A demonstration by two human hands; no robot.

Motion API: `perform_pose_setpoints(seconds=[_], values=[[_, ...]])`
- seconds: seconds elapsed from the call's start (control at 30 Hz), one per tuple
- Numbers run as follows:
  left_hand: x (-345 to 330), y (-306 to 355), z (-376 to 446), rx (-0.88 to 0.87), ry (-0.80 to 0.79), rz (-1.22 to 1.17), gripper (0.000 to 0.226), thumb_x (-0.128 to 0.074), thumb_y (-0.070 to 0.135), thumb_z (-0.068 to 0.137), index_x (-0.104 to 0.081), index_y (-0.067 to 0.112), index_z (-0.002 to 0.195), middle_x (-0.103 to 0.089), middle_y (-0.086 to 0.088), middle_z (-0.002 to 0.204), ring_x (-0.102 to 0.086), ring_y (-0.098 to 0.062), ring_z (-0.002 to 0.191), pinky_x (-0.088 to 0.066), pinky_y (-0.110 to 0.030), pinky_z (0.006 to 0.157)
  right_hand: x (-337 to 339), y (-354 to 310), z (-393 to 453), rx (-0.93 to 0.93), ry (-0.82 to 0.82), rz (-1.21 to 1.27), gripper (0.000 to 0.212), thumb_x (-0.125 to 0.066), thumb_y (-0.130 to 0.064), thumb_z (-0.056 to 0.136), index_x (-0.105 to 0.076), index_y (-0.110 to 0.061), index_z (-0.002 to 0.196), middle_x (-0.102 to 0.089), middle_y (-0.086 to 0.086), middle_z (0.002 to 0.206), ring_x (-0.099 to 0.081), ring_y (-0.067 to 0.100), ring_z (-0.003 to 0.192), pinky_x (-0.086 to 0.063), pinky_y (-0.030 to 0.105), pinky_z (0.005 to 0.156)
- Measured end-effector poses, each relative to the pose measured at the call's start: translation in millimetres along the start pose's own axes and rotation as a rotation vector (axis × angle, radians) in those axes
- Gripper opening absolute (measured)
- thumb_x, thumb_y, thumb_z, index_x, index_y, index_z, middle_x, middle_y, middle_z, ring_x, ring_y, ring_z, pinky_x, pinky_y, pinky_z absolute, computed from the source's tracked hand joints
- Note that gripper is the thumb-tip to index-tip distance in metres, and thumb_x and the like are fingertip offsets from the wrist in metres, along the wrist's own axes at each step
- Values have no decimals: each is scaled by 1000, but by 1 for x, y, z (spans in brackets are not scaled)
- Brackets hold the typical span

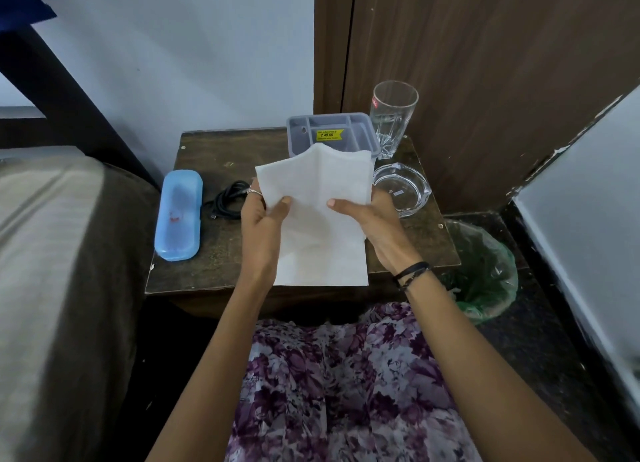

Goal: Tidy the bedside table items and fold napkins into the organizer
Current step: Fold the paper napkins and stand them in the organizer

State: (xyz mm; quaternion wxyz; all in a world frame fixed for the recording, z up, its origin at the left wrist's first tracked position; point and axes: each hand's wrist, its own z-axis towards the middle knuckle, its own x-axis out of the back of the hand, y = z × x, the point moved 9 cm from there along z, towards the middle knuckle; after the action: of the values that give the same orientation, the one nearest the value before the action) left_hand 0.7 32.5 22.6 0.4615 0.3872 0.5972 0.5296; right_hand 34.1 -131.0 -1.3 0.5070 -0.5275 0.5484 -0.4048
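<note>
A white napkin [318, 219] hangs in the air above the dark wooden bedside table [214, 254]. My left hand [263, 226] pinches its left edge and my right hand [374, 222] pinches its right edge, thumbs on top. Its upper part bends toward me and hides the front of the grey plastic organizer [301, 132], which stands at the table's back and has a yellow price sticker inside. A blue spectacle case [178, 216] lies on the table's left side beside a coiled black cable [227, 198].
A tall drinking glass [393, 119] stands to the right of the organizer, with a clear glass ashtray [408, 188] in front of it. A bin lined with a green bag [485, 281] sits on the floor to the right. A bed [52, 254] borders the table's left.
</note>
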Motion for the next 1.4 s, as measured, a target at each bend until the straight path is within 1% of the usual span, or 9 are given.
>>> perform_pose_setpoints(seconds=[0.23, 0.37, 0.53, 0.63, 0.9, 1.0, 1.1, 1.3, 1.4], values=[[-9, 8, -11, -195, -44, 151, 35, -59, 4, 87, -52, 38, 87, -60, 13, 88, -58, -3, 82, -50, -23, 69, 5, -1, -11, 120, 101, -52, 30, -72, -4, 78, -63, -18, 103, -72, -9, 89, -69, 11, 84, -57, 33, 75], [-5, -21, -4, -47, -42, 299, 38, -63, 11, 86, -47, 25, 118, -57, 19, 97, -57, 6, 87, -49, -14, 71, 8, 20, -13, 67, 108, -195, 34, -70, -7, 80, -61, -15, 112, -70, -3, 101, -67, 12, 94, -55, 34, 85], [-3, -16, -6, -45, 22, 300, 10, -52, 18, 94, -56, 26, 98, -62, 15, 90, -61, 0, 84, -49, -11, 66, 3, 7, -17, 169, 101, -320, 29, -60, -17, 89, -56, -27, 116, -64, -13, 104, -61, -2, 95, -50, 16, 80], [-12, -22, -5, -24, -28, 367, 20, -54, 16, 92, -57, 18, 111, -60, 11, 92, -58, 2, 81, -47, -4, 61, -5, 7, -17, 193, 71, -404, 36, -59, -17, 90, -53, -21, 125, -62, -11, 106, -60, 1, 96, -44, 3, 73], [-4, -22, -6, -40, 60, 378, 19, -49, 14, 95, -59, 13, 111, -62, 10, 95, -60, 0, 86, -48, -5, 66, -14, 5, -24, 266, 71, -447, 33, -48, -15, 96, -48, -14, 129, -59, -6, 117, -56, 4, 104, -47, 10, 85], [-13, -9, -8, -117, 70, 433, 21, -44, 16, 97, -58, 16, 112, -63, 4, 104, -61, -7, 89, -53, -23, 74, -24, -5, -28, 312, 57, -443, 30, -42, -21, 99, -43, -17, 129, -58, -9, 116, -57, 4, 101, -49, 18, 83], [-31, 7, -13, -245, 9, 606, 41, -38, 18, 98, -41, 23, 139, -49, 4, 130, -55, -10, 106, -47, -23, 74, -36, -15, -32, 310, 20, -387, 25, -39, -28, 100, -48, -18, 122, -64, -4, 106, -60, 6, 94, -48, 24, 78], [-57, 19, -23, -326, -39, 930, 46, -39, 30, 97, -34, 13, 140, -31, -1, 144, -57, -21, 103, -49, -34, 65, -39, -16, -31, 200, 6, -104, 21, -46, -34, 97, -53, -39, 116, -65, -24, 100, -61, -6, 101, -46, 15, 87], [-68, 11, -22, -319, -202, 849, 43, -44, 17, 96, -39, 6, 137, -19, -7, 151, -43, -22, 126, -49, -30, 86, -25, -17, -26, 186, 118, -68, 21, -48, -22, 97, -60, -25, 113, -68, -13, 103, -64, 3, 99, -48, 25, 89]])
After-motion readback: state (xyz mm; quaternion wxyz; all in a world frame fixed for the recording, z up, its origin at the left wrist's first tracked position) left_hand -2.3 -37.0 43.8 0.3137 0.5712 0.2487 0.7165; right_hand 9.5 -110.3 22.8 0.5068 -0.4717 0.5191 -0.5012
